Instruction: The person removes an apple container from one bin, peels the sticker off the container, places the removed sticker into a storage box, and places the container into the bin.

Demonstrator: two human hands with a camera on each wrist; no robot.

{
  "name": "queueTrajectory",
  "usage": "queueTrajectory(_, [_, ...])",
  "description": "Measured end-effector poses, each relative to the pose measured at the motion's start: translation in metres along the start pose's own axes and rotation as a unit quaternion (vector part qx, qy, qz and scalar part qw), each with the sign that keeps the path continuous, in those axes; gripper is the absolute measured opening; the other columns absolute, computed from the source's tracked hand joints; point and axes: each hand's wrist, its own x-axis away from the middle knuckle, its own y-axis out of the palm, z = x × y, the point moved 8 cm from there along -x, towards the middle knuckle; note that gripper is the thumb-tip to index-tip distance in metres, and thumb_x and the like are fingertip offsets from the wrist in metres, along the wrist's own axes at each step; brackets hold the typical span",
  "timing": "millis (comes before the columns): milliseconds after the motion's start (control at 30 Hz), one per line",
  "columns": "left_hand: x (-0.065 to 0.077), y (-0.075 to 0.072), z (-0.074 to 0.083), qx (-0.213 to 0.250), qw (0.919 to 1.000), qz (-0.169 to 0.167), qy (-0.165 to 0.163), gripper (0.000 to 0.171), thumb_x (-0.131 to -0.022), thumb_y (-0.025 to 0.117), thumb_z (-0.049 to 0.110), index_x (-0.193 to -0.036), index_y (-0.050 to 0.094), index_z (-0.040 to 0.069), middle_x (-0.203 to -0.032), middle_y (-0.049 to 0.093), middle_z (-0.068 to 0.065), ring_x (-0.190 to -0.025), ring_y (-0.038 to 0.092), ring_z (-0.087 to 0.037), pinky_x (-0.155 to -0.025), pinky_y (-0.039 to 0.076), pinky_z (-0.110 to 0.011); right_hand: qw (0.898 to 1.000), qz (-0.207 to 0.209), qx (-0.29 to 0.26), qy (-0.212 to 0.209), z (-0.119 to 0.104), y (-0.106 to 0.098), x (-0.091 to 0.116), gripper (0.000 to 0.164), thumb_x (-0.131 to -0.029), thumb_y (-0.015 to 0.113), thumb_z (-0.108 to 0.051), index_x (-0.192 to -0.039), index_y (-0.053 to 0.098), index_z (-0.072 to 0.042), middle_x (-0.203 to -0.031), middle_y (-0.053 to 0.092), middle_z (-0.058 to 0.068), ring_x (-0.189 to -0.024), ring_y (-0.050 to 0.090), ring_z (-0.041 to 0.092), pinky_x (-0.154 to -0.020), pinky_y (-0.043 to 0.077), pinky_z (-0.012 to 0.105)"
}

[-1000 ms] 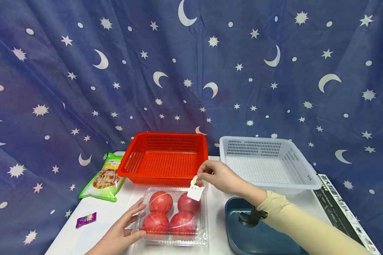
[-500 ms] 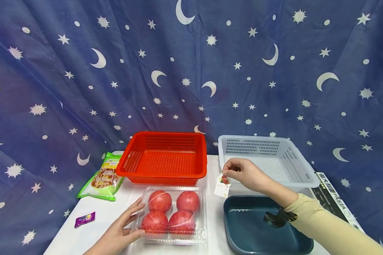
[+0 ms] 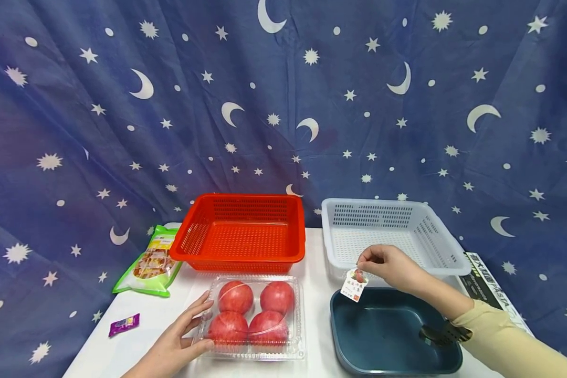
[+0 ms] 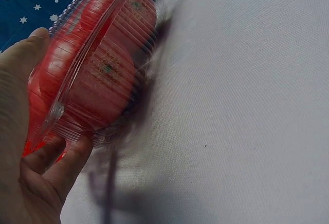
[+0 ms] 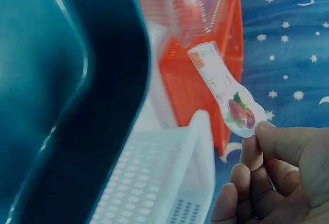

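Note:
My left hand [image 3: 179, 338] rests against the left side of a clear plastic clamshell box [image 3: 296, 346], fingers and thumb spread and touching it. Inside the box several red apples [image 3: 235, 297] show through the lid. In the left wrist view, the thumb and fingertips of the left hand [image 4: 38, 147] lie against the ribbed plastic. My right hand [image 3: 397, 268] pinches a small white paper tag [image 3: 354, 285] by its top, above the back left rim of a dark blue basin [image 3: 392, 331]. A red fruit picture and printing show on the tag [image 5: 221, 80] in the right wrist view.
A red perforated basket [image 3: 245, 257] stands behind the box, with a white perforated basket [image 3: 441, 252] to its right. At left lie a green snack bag [image 3: 153, 262] and a small purple packet [image 3: 124, 325]. A black printed package [image 3: 482, 283] lies at right. A starry curtain [image 3: 274, 105] hangs behind.
My right hand has carried the tag rightward from above the clamshell box to over the blue basin's back left rim, and the tag has turned. The left hand stays at the box.

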Motion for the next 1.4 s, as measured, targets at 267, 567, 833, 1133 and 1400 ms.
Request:
queueTrajectory(267, [0.0, 0.0, -0.001, -0.001, 1.0, -0.002, 0.0, 0.072, -0.096, 0.073, 0.015, -0.157, 0.035, 0.009, -0.17, 0.009, -0.016, -0.14, 0.03, -0.059, -0.094, 0.056, -0.044, 1.0, -0.027, -0.003, 0.017, 0.021, 0.008, 0.014, 0.007, -0.097, 0.069, -0.01, -0.093, 0.068, -0.005, -0.081, 0.062, 0.004, -0.073, 0.051, 0.017, -0.059, 0.039, 0.025])
queueTrajectory(567, [0.0, 0.0, 0.001, -0.013, 0.9998, -0.002, 0.015, 0.072, -0.095, 0.074, 0.016, -0.157, 0.036, 0.009, -0.17, 0.011, -0.016, -0.139, 0.032, -0.059, -0.094, 0.056, -0.044, 0.995, -0.093, 0.001, 0.031, 0.045, 0.027, 0.025, 0.006, -0.096, 0.068, -0.008, -0.092, 0.069, -0.004, -0.082, 0.063, 0.002, -0.074, 0.05, 0.013, -0.061, 0.038, 0.024])
queueTrajectory(833, [0.0, 0.0, 0.0, -0.009, 0.9999, -0.006, 0.005, 0.072, -0.096, 0.073, 0.015, -0.157, 0.036, 0.01, -0.17, 0.01, -0.015, -0.14, 0.032, -0.057, -0.094, 0.056, -0.045, 0.992, -0.122, 0.008, 0.019, 0.06, 0.039, 0.028, 0.005, -0.09, 0.068, 0.0, -0.087, 0.069, -0.004, -0.079, 0.064, -0.001, -0.071, 0.051, 0.01, -0.061, 0.039, 0.023])
queueTrajectory(1133, [-0.001, 0.0, 0.001, -0.007, 0.9999, -0.003, 0.014, 0.071, -0.096, 0.073, 0.014, -0.157, 0.036, 0.009, -0.17, 0.01, -0.016, -0.139, 0.032, -0.058, -0.094, 0.056, -0.044, 0.987, -0.148, 0.03, 0.052, 0.069, 0.048, 0.031, 0.007, -0.092, 0.068, -0.004, -0.086, 0.067, -0.005, -0.077, 0.062, 0.0, -0.072, 0.051, 0.016, -0.059, 0.038, 0.025])
queueTrajectory(1400, [-0.001, 0.001, 0.001, 0.006, 0.9999, -0.007, 0.011, 0.073, -0.096, 0.073, 0.013, -0.157, 0.035, 0.009, -0.17, 0.009, -0.016, -0.139, 0.032, -0.058, -0.096, 0.055, -0.041, 0.983, -0.154, 0.055, 0.084, 0.074, 0.053, 0.03, 0.01, -0.092, 0.068, 0.0, -0.084, 0.067, -0.006, -0.076, 0.062, 0.001, -0.073, 0.053, 0.019, -0.062, 0.041, 0.03])
